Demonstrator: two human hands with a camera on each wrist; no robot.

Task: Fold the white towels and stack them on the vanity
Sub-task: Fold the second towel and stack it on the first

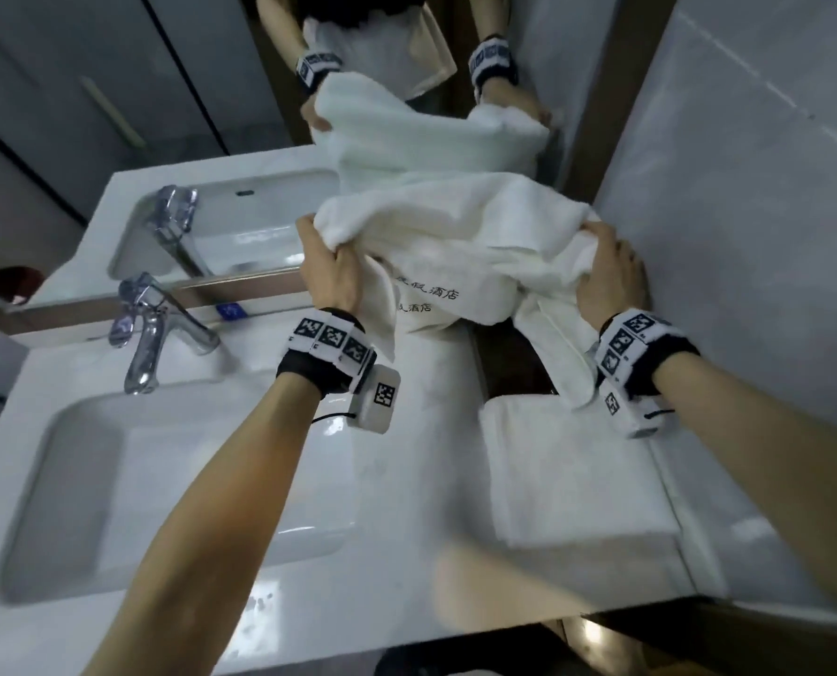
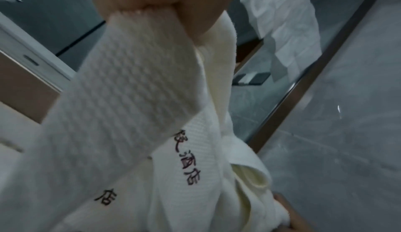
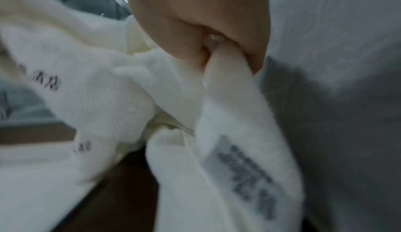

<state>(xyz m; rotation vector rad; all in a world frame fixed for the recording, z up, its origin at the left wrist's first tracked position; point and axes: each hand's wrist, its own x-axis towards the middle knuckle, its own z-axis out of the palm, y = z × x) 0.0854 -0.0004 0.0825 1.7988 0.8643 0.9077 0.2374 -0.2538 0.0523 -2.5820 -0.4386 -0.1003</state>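
A white towel [image 1: 460,241] with dark printed characters hangs between both hands, lifted above the back of the vanity [image 1: 407,480] near the mirror. My left hand [image 1: 331,268] grips its left edge, fingers curled round the bunched cloth. My right hand [image 1: 606,273] grips the right edge close to the wall. In the left wrist view the towel [image 2: 130,107] runs out of the fist, its woven band and lettering showing. In the right wrist view the towel [image 3: 228,115] is pinched in the fist and a label hangs below. A folded white towel [image 1: 567,470] lies on the vanity's right side.
A sink basin [image 1: 90,485] with a chrome faucet [image 1: 148,329] takes up the vanity's left half. The mirror [image 1: 212,114] behind reflects the towel and arms. A grey tiled wall [image 1: 748,236] stands close on the right.
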